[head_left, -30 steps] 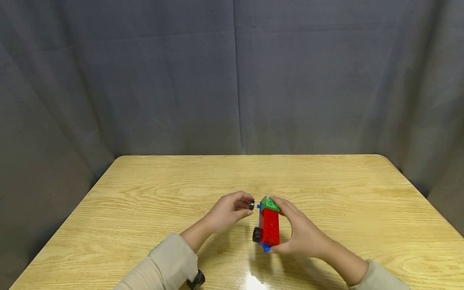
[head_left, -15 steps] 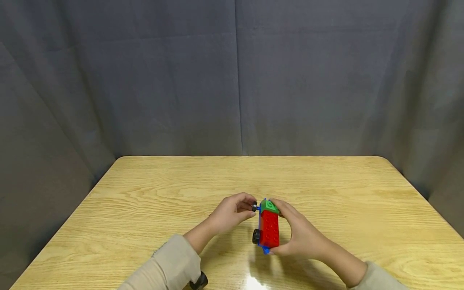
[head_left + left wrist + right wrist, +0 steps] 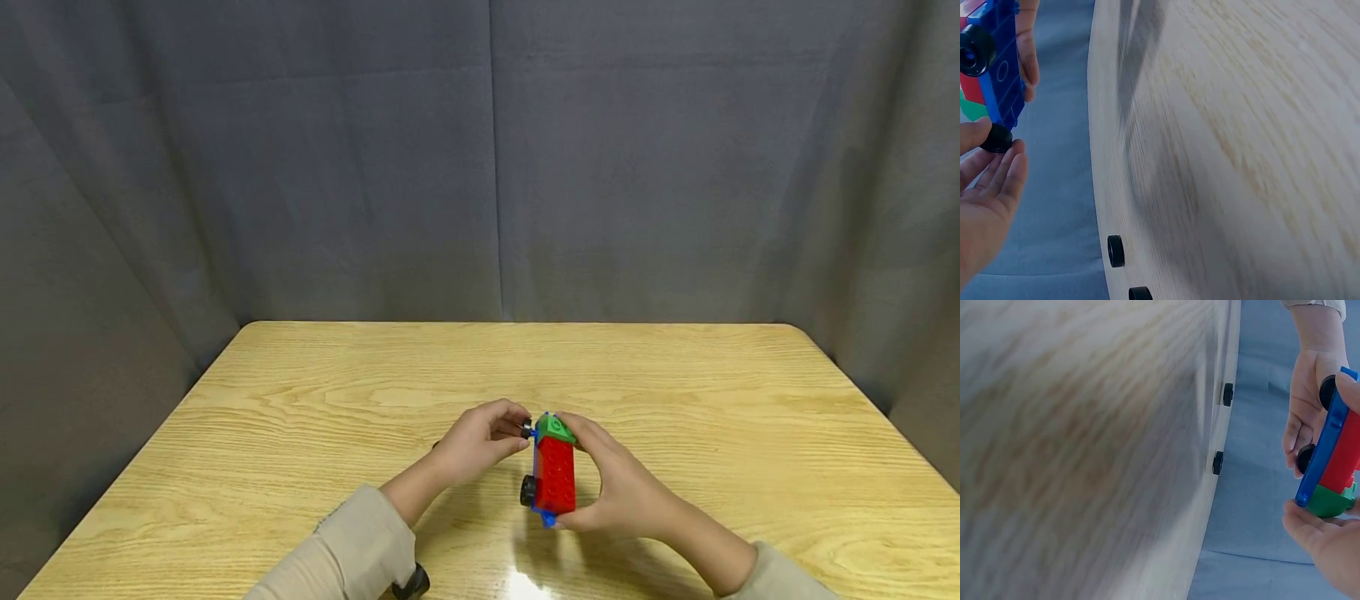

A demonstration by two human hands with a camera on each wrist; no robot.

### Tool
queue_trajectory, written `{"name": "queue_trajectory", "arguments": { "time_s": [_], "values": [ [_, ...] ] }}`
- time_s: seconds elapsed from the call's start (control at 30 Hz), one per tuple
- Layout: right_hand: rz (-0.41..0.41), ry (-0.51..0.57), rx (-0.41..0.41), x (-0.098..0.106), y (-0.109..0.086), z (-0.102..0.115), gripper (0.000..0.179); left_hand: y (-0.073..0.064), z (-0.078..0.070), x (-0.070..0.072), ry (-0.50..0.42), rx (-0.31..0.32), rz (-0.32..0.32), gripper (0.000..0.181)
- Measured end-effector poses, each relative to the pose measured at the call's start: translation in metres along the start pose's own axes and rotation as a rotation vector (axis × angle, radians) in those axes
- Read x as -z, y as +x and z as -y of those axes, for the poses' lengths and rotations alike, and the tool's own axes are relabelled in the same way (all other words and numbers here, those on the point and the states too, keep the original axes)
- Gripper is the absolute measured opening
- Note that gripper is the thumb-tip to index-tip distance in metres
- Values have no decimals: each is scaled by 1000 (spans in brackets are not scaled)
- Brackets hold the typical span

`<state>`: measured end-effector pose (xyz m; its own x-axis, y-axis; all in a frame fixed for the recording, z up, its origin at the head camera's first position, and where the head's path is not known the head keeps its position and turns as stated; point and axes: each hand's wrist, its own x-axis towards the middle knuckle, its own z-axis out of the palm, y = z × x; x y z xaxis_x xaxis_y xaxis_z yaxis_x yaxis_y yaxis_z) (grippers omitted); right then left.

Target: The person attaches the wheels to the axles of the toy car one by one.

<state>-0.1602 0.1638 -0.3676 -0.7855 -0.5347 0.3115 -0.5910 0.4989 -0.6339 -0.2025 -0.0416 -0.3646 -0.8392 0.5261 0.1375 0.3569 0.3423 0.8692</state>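
My left hand (image 3: 476, 442) pinches a small black toy wheel (image 3: 997, 139) between thumb and fingers, right at a peg on the car's far left side. My right hand (image 3: 628, 492) grips the toy brick car by its two ends, above the table. The car has a blue base (image 3: 1002, 69), a red studded brick (image 3: 557, 477) and a green sloped brick (image 3: 1330, 501) at the far end. Another black wheel (image 3: 528, 490) sits on the near left side of the base. The car's right side is mostly hidden from the head view.
Two loose black wheels, one (image 3: 1115, 251) and another (image 3: 1140, 294), are on the wooden table (image 3: 337, 367) near its far edge in the left wrist view. A black object (image 3: 412, 582) shows beneath the left sleeve. A grey curtain (image 3: 375, 167) hangs behind the table.
My left hand has moved slightly right, bringing the wheel from a short gap away up to the car's blue peg. The right hand and car have hardly moved.
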Motion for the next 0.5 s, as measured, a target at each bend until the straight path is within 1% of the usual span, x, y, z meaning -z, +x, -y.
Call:
{"name": "queue_trajectory", "arguments": {
  "time_s": [0.2, 0.33, 0.37, 0.43, 0.5],
  "values": [
    [17, 9, -11, 2, 0, 1, 98, -1, -1, -1, -1, 4, 2, 26],
    [29, 4, -33, 3, 0, 0, 98, -8, -22, 2, 11, 10, -4, 22],
    [32, 4, -39, 3, 0, 0, 98, -8, -24, 2, 11, 12, -5, 22],
    [37, 5, -51, 3, 0, 1, 99, -8, -24, 2, 21, 7, -8, 22],
    [39, 9, -57, 3, 0, 1, 99, -5, -14, 0, 24, 2, -13, 22]
  ]
}}
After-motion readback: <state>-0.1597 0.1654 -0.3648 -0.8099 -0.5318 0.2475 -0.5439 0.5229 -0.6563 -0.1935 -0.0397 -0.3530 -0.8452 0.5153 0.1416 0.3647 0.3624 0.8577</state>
